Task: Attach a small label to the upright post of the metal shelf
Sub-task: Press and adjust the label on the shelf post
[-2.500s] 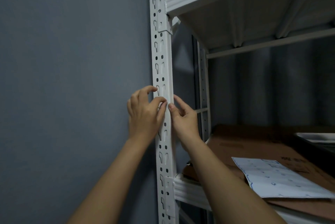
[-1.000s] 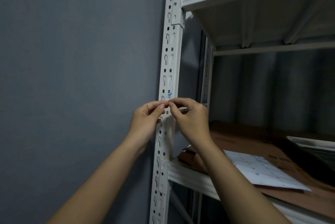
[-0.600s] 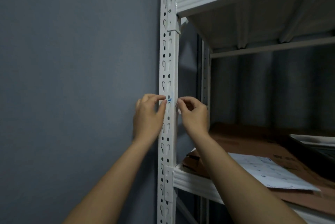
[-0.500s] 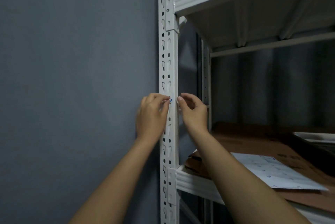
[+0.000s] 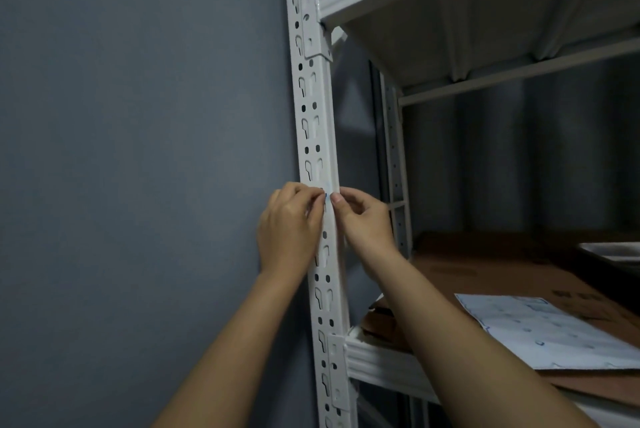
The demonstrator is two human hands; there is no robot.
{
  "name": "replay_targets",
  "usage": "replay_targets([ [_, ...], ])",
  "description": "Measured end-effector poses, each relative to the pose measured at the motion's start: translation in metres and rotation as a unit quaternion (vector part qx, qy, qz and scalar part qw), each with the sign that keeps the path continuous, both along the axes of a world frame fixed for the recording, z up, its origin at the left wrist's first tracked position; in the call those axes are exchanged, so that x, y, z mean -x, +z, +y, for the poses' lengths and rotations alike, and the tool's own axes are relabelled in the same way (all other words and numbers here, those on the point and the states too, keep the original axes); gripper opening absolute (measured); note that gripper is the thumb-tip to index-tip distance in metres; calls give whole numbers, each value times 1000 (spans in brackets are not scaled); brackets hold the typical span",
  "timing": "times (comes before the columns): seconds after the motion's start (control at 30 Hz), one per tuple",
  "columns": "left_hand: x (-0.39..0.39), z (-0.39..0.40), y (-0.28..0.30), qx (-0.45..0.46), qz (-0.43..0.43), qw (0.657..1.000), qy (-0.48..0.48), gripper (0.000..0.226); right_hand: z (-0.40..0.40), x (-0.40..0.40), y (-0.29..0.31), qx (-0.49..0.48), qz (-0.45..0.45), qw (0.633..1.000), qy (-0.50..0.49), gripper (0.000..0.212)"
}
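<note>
On the upright post [image 5: 317,136], a small label [image 5: 327,192] is pinched at its edges by left hand [image 5: 289,230] and right hand [image 5: 363,219]; thin, light, floppy, best gripped by corners.

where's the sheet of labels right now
In the head view, the label sheet lies at lower right on brown cardboard on the lower shelf, right of the right hand's forearm.

Dim, flat light leaves the shelf's [image 5: 485,11] interior in deep shadow, the picture soft, straight lines bowing at the edges.
</note>
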State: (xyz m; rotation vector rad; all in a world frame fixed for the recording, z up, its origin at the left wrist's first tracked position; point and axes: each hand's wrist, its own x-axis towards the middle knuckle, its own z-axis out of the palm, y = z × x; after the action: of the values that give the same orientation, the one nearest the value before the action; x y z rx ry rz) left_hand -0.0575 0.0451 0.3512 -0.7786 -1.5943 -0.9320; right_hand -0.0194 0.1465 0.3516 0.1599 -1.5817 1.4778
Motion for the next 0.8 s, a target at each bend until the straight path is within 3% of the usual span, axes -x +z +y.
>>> replay_targets([
  [0.33, -4, 3, 14, -13, -138, 987, -76, 12, -2, 4, -2, 26, -3, 1000, -6, 5],
  [0.5, 3, -6, 17, -20, -163, 966, -200, 16, -3, 2, -2, 17, -10, 1000, -5, 15],
  [0.8, 6, -1, 20, -27, -176, 964, -199, 14, -1, 7, -4, 23, 7, 1000, -13, 17],
])
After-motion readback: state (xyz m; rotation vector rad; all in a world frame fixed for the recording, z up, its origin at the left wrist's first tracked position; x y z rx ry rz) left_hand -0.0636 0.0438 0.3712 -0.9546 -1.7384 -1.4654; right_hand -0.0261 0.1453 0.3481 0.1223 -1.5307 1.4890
